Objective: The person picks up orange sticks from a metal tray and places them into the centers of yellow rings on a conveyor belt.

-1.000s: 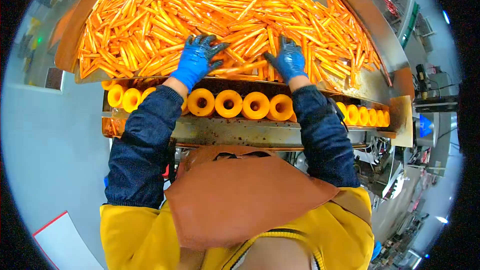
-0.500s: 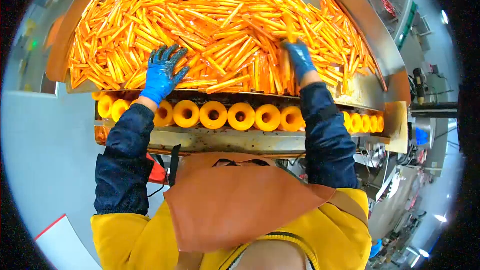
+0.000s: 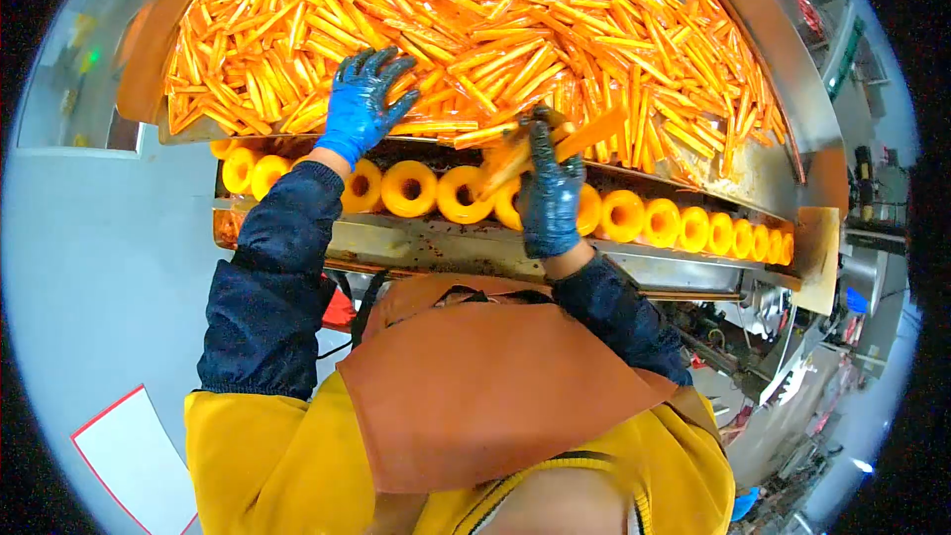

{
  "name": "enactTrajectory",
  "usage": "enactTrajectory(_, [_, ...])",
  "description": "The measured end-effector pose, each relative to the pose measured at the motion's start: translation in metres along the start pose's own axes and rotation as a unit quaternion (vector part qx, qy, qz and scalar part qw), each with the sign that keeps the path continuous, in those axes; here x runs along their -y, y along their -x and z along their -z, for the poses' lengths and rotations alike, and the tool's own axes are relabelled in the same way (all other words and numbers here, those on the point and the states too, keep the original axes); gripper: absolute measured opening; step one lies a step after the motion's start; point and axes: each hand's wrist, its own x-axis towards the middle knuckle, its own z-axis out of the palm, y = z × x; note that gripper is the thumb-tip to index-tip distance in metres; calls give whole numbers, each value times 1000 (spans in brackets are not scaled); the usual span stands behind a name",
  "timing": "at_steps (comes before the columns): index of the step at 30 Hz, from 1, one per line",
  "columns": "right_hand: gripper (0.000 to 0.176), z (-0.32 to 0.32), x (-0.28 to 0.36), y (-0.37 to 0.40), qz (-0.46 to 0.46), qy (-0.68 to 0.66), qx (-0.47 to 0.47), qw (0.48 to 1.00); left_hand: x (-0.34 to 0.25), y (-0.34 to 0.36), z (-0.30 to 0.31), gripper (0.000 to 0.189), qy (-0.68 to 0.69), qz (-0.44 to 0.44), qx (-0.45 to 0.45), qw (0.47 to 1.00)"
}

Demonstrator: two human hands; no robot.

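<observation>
Glossy orange sticks (image 3: 475,35) lie in a thick, tangled heap on a metal tray. My left hand (image 3: 367,107), in a blue glove with dark, wet-looking fingers, rests at the near edge of the heap. Its fingers are spread and it holds nothing. Over the row of yellow ring-shaped cups (image 3: 408,188), my gloved right hand (image 3: 555,198) is closed round a few orange sticks (image 3: 594,134). They are partly blurred, and the hand covers some of them. Each cup has a dark round hole in its middle; my right hand hides part of the row.
A metal side wall (image 3: 768,50) bounds the heap on the right. A stained steel ledge (image 3: 426,243) runs below the cups, close to my brown apron (image 3: 495,386). At the row's right end stands a pale board (image 3: 817,258). Cluttered equipment fills the lower right.
My right hand has come back from the heap toward me and left, now with sticks in it, over the cups. My left hand stays spread on the heap's edge. The whole view has shifted slightly.
</observation>
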Motion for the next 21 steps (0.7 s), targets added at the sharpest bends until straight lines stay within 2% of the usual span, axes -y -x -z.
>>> enactTrajectory(2, [25, -8, -26, 11, 71, 101, 53, 991, 2, 3, 1, 47, 19, -3, -6, 1000])
enactTrajectory(4, [25, -13, -53, 20, 127, 218, 59, 966, 5, 6, 2, 46, 52, -4, -49, 997])
enactTrajectory(6, [25, -9, -76, 22, 142, 200, 98, 964, 8, 11, 14, 45, 43, -21, -75, 996])
enactTrajectory(8, [25, 12, -83, 27, 130, 262, 53, 955, 14, 19, 27, 44, 85, -22, -126, 988])
enactTrajectory(9, [27, 5, -61, 35, -12, 174, 18, 984, 22, 22, 31, 41, 99, -26, -146, 984])
enactTrajectory(10, [26, 10, -63, 32, 97, 224, 18, 970, 30, 26, 34, 41, 98, -27, -149, 984])
enactTrajectory(12, [26, 3, -46, 36, 86, 168, 14, 982, 47, 33, 36, 39, 73, -17, -150, 986])
enactTrajectory(14, [27, -8, -46, 37, 111, 187, 28, 976, 59, 37, 32, 39, 65, -5, -144, 987])
enactTrajectory(16, [24, -33, -50, 43, 232, 265, 106, 930, 67, 39, 26, 40, 48, 7, -151, 987])
enactTrajectory(17, [19, -17, -92, 31, 106, 162, 120, 974, 73, 38, 19, 40, 48, -2, -157, 986])
enactTrajectory(18, [15, -5, -128, 27, 170, 234, 145, 946, 75, 40, 15, 40, 48, -4, -157, 986])
enactTrajectory(19, [18, -12, -128, 30, 27, 163, 146, 975, 77, 42, 11, 41, 56, -2, -139, 989])
enactTrajectory(20, [21, -22, -120, 34, -116, 88, 143, 979, 80, 42, 9, 41, 64, -1, -122, 990])
enactTrajectory(21, [25, -29, -102, 45, -109, 127, 121, 978, 79, 45, 10, 41, 56, 1, -106, 993])
